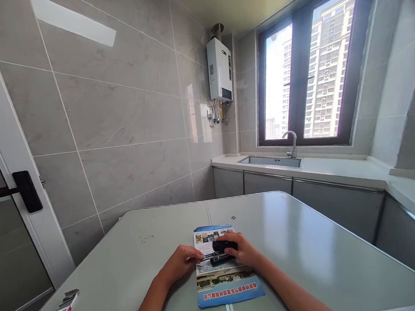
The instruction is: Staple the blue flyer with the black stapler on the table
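Pale table (306,243), tiled wall (129,113), right hand (243,250), grip around stapler (221,245), left hand (181,262), grip unclear

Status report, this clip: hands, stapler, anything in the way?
Right hand gripping stapler. Left hand at its metal end, grip unclear. Leaflet beneath, blocking neither hand.

The single view looks out from the person's head, above the table (299,244), facing forward and tilted down toward it. It takes in a wide field: the left hand (181,261) and right hand (240,249) lie close, at six o'clock, while the door (18,149) stands at nine o'clock and the window (296,83), farther back, at two.
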A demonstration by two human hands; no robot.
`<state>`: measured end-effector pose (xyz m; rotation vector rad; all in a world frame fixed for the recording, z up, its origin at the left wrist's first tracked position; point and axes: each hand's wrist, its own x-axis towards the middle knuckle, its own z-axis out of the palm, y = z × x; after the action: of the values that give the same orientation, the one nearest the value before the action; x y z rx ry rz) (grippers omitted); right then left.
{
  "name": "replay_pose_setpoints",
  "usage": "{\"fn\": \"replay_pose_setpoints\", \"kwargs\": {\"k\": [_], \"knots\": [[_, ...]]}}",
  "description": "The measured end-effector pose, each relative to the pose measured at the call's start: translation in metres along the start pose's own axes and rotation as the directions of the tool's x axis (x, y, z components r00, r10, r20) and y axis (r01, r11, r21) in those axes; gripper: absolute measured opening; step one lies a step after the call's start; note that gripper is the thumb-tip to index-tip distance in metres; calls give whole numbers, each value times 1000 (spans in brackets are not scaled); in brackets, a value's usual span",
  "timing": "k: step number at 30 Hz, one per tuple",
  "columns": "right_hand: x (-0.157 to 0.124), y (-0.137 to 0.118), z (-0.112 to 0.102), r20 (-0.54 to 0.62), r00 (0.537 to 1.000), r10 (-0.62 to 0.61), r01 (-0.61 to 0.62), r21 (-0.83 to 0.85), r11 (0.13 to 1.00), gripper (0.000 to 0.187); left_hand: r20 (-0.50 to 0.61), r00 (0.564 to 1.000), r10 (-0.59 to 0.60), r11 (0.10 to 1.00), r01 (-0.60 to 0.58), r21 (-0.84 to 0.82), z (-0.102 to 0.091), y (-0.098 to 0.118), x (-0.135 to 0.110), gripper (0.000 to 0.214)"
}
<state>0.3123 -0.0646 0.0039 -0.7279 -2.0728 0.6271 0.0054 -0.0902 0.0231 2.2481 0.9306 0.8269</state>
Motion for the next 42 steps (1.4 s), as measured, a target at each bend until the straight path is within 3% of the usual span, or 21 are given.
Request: {"fn": "replay_pose_setpoints", "kwargs": {"k": [2,5,10,13,17,19,22,25,30,33,36,42], "knots": [[0,0,-1,-17,999,-47,47,37,998,40,-55,998,-33,998,30,-55,4,2,3,18],[2,-11,5,4,994,-106,105,48,993,44,-110,989,-95,993,86,-85,13,5,8,31],[5,-28,18,136,967,-217,215,29,976,43,-72,995,-69,985,80,151,29,5,13,29],[4,-26,13,167,963,-213,209,44,977,43,-51,997,-50,980,59,191,35,8,16,32],[6,-16,-3,9,998,-57,57,4,998,38,-159,987,-10,970,48,237,37,14,19,18],[8,-12,-12,-137,989,58,-68,-69,995,36,-129,991,30,944,14,328,37,13,18,22],[9,-6,-28,-330,928,172,-242,-187,952,40,36,999,39,900,-50,433,38,8,14,45],[5,1,-50,-447,864,233,-377,-267,887,46,134,988,-81,885,10,466,40,1,11,62],[-7,17,-85,-544,739,398,-634,-359,685,48,151,964,-220,873,125,471,42,-5,12,67],[-13,31,-90,-523,716,463,-683,-386,619,49,128,963,-235,871,150,467,42,-5,13,67],[-15,44,-84,-466,741,484,-666,-416,619,49,135,969,-206,889,127,440,41,-4,13,65],[-13,50,-69,-278,876,395,-481,-428,765,50,164,966,-200,897,114,428,40,-4,11,62]]}}
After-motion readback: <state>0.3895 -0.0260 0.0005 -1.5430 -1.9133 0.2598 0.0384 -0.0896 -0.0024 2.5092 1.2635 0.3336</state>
